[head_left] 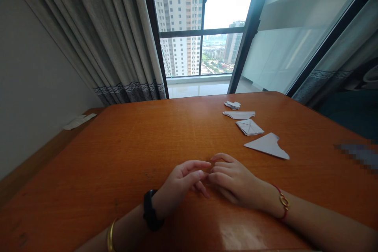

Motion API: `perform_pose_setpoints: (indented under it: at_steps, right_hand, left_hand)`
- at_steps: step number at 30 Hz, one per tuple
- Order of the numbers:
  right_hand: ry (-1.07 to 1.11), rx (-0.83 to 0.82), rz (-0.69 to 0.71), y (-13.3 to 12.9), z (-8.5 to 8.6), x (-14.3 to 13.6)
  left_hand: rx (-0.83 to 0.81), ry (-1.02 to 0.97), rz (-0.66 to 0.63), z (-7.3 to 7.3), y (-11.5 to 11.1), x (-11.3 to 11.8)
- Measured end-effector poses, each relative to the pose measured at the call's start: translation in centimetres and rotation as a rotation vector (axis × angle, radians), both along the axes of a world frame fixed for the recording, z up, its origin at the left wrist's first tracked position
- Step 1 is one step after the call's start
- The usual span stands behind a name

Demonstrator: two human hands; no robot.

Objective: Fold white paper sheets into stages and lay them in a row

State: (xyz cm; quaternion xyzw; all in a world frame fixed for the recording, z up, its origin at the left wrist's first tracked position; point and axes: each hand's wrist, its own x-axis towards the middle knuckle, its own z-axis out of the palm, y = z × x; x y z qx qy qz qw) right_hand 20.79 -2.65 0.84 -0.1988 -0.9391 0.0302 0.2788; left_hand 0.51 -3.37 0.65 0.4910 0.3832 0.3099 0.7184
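My left hand (184, 179) hovers at or just above the front middle of the table, its fingers apart and holding nothing. Facing it, my right hand (234, 179) has loosely bent fingers, spread a little, with nothing visible in them. The fingertips of both hands meet or nearly meet. Beyond my right hand, a large folded white paper (268, 145) with a pointed corner lies nearest. Behind it come a square folded paper (249, 127), a long narrow folded paper (239, 115) and a small crumpled-looking folded paper (232, 105).
The orange-brown wooden table (132, 138) has rounded far corners. A flat white piece (79, 121) lies on a ledge at the left, by the wall. A grey curtain (118, 39) and a glass door stand behind the table. A blurred patch (360, 157) covers something at the right edge.
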Motion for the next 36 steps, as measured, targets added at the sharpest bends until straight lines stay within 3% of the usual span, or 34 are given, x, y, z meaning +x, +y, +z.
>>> perform_pose_setpoints:
  at_steps: [20,24,26,31,33,36]
  right_hand:
    - [0.058,-0.073,-0.024,-0.1,-0.5,-0.1]
    - [0.132,-0.164,-0.034,0.9,-0.4,0.4]
    - [0.174,-0.226,-0.161,3.4,-0.1,1.7]
    - [0.136,-0.109,-0.846,15.0,0.1,8.0]
    - [0.018,-0.172,-1.098,18.9,-0.3,10.2]
    - [-0.101,-0.270,-1.209,21.8,-1.0,11.6]
  left_hand:
    - [0.000,-0.016,0.006,0.2,0.0,0.1]
    - [0.052,-0.012,0.026,0.3,0.1,0.0]
    - [0.119,0.016,0.078,0.3,0.2,-0.1]
    - [0.220,0.063,0.135,-0.3,0.8,-0.1]
    - [0.240,0.076,0.134,-0.7,1.1,-0.1]
    - [0.288,0.116,0.153,-1.0,1.5,-0.2]
